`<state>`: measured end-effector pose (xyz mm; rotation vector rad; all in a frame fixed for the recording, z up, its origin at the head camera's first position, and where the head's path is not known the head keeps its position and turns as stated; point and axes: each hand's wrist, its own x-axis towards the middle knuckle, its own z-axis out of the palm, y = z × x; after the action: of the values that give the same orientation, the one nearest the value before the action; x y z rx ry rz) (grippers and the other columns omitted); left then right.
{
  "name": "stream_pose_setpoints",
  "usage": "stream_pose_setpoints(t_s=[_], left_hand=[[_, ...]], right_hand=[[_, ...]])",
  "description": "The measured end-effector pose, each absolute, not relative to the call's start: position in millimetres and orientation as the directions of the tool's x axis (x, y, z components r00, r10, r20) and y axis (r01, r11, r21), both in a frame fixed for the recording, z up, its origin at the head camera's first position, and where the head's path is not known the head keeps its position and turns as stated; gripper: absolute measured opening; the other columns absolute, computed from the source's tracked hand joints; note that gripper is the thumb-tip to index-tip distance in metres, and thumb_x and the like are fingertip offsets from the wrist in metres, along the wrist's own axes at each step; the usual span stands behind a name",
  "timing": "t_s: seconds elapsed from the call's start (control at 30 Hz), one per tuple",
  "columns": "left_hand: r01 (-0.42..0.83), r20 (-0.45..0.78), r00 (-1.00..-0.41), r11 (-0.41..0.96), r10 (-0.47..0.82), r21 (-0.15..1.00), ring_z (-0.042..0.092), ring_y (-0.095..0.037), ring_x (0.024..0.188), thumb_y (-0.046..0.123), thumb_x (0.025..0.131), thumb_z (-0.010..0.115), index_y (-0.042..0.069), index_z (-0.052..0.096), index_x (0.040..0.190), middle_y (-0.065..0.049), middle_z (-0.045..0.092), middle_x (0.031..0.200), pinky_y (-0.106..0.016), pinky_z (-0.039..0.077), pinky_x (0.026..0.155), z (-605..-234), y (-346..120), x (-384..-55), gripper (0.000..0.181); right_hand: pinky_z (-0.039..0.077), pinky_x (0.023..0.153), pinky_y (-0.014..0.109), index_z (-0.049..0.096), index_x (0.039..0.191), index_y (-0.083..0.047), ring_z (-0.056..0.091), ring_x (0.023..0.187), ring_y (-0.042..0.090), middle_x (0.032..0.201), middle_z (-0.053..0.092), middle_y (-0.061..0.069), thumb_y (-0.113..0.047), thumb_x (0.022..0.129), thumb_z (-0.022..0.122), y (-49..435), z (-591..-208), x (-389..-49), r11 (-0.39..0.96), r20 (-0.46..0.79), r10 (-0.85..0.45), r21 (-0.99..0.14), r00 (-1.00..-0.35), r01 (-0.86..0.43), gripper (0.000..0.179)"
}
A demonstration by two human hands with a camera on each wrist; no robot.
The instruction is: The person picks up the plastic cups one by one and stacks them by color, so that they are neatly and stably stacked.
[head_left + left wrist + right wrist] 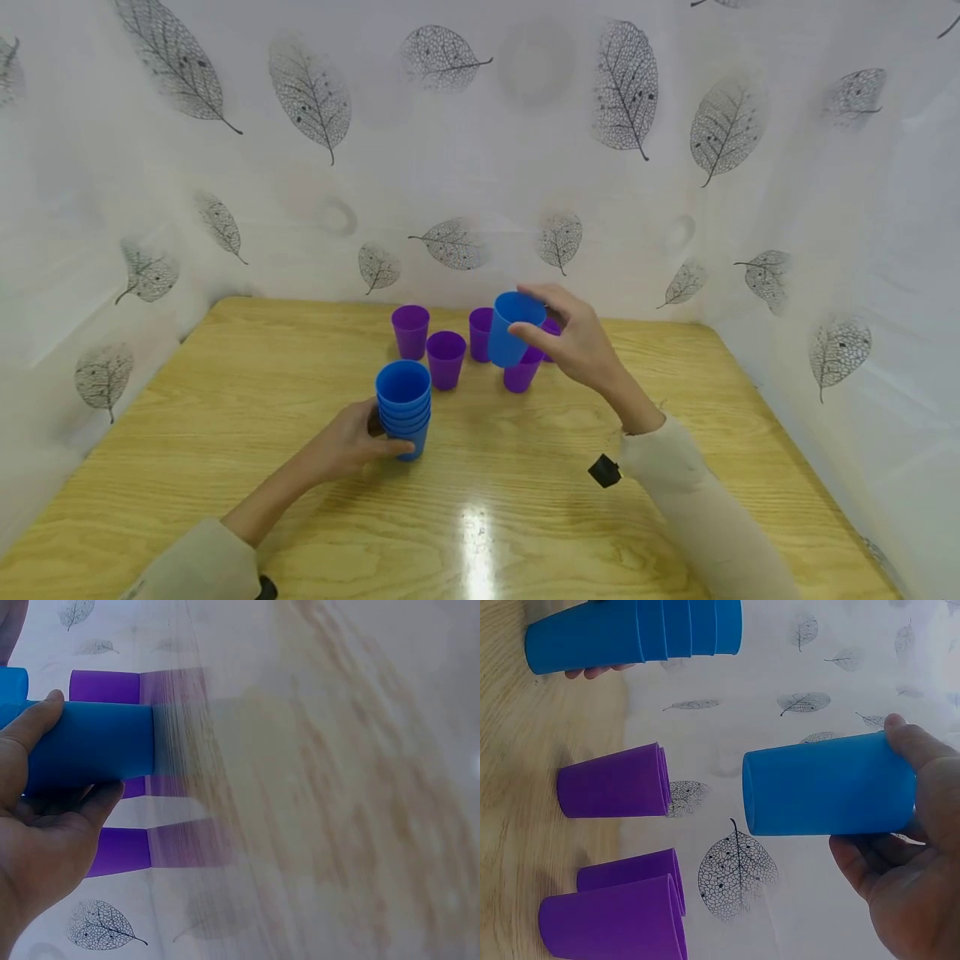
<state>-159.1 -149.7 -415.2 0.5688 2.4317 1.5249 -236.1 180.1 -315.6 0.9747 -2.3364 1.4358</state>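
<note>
My left hand [352, 443] grips a stack of nested blue cups [406, 417] from the left side, thumb across the front, mouths upward. In the left wrist view the stack's lower cup [97, 742] stands on the table. Farther back, my right hand [573, 337] holds a single blue cup [507, 337] by its upper part between thumb and fingers. This cup is raised off the table, and in the right wrist view its base [750, 793] points at the table. Behind and below it are several upright purple cups [446, 360], partly hidden by the blue cup and hand.
Purple cups [410, 332] stand in two loose rows toward the back of the wooden table [247, 400]. A white leaf-patterned sheet [510, 183] rises behind the table and along both sides. Beside the right sleeve shows a small black object [604, 471].
</note>
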Motion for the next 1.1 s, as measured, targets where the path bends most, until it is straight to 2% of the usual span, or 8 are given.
stream_pose_setpoints(t_s=[0.07,0.17,0.3,0.4,0.6,0.8,0.97,1.1], left_hand=[[0.208,0.024,-0.902,0.387,0.43,0.898,0.06,-0.043,0.125,0.019,0.093,0.08,-0.011,0.046,0.143,-0.025,0.061,0.135,-0.054,0.051,0.105,-415.2,-149.3,-159.1,0.067],[0.212,0.028,-0.9,0.381,0.435,0.9,0.06,-0.043,0.125,0.018,0.093,0.08,-0.011,0.046,0.143,-0.025,0.061,0.135,-0.054,0.052,0.105,-414.9,-149.0,-158.9,0.066],[0.213,0.03,-0.898,0.375,0.438,0.902,0.06,-0.043,0.125,0.016,0.093,0.08,-0.012,0.045,0.143,-0.025,0.061,0.135,-0.054,0.052,0.104,-414.3,-148.6,-158.2,0.067],[0.21,0.03,-0.9,0.374,0.434,0.903,0.06,-0.042,0.125,0.016,0.093,0.08,-0.012,0.045,0.143,-0.025,0.061,0.134,-0.054,0.052,0.104,-414.1,-148.4,-157.5,0.067],[0.215,0.036,-0.898,0.367,0.438,0.905,0.06,-0.042,0.124,0.015,0.093,0.08,-0.012,0.045,0.143,-0.026,0.061,0.134,-0.054,0.053,0.103,-416.3,-149.3,-158.5,0.066],[0.217,0.036,-0.897,0.369,0.44,0.904,0.06,-0.042,0.124,0.016,0.093,0.08,-0.011,0.045,0.142,-0.025,0.061,0.134,-0.053,0.052,0.104,-417.9,-150.1,-159.6,0.066],[0.217,0.037,-0.899,0.37,0.437,0.903,0.061,-0.042,0.124,0.014,0.093,0.08,-0.012,0.046,0.142,-0.025,0.061,0.134,-0.054,0.053,0.103,-415.9,-149.0,-158.3,0.066],[0.217,0.038,-0.899,0.369,0.436,0.903,0.061,-0.042,0.124,0.015,0.092,0.08,-0.012,0.046,0.142,-0.025,0.061,0.134,-0.054,0.053,0.103,-415.9,-149.1,-158.3,0.066]], right_hand=[[0.057,0.096,0.026,0.059,0.14,0.004,0.065,0.112,0.025,0.132,0.064,0.015,-0.002,0.091,0.078,183.2,-317.4,-232.4,0.284,0.509,-0.424,-0.71,-0.749,-0.644,0.053],[0.057,0.086,0.022,0.061,0.139,0.004,0.064,0.1,0.025,0.128,0.065,0.013,-0.003,0.09,0.079,187.6,-320.0,-226.2,0.298,0.524,-0.437,-0.682,-0.731,-0.667,0.052],[0.047,0.065,0.022,0.064,0.136,0.002,0.055,0.079,0.022,0.104,0.066,0.006,-0.005,0.088,0.082,192.7,-324.1,-218.4,0.348,0.547,-0.457,-0.615,-0.701,-0.707,0.052],[0.045,0.061,0.022,0.065,0.135,0.002,0.053,0.075,0.018,0.096,0.064,0.004,-0.005,0.087,0.083,194.7,-327.6,-213.0,0.364,0.546,-0.47,-0.595,-0.693,-0.716,0.052],[0.053,0.068,0.028,0.063,0.137,0.002,0.06,0.087,0.02,0.118,0.071,0.011,-0.007,0.087,0.083,194.7,-329.6,-200.7,0.349,0.521,-0.489,-0.619,-0.7,-0.704,0.054],[0.06,0.082,0.028,0.062,0.138,0.005,0.068,0.099,0.025,0.124,0.069,0.017,-0.01,0.09,0.082,190.8,-329.4,-194.1,0.268,0.534,-0.517,-0.641,-0.669,-0.719,0.054],[0.06,0.083,0.026,0.06,0.139,0.005,0.068,0.103,0.024,0.127,0.067,0.016,-0.016,0.092,0.081,184.4,-328.8,-190.8,0.194,0.541,-0.539,-0.666,-0.646,-0.72,0.055],[0.06,0.083,0.027,0.061,0.139,0.003,0.068,0.107,0.025,0.133,0.066,0.015,-0.03,0.094,0.079,177.2,-326.2,-189.3,0.187,0.539,-0.545,-0.668,-0.642,-0.72,0.059]])
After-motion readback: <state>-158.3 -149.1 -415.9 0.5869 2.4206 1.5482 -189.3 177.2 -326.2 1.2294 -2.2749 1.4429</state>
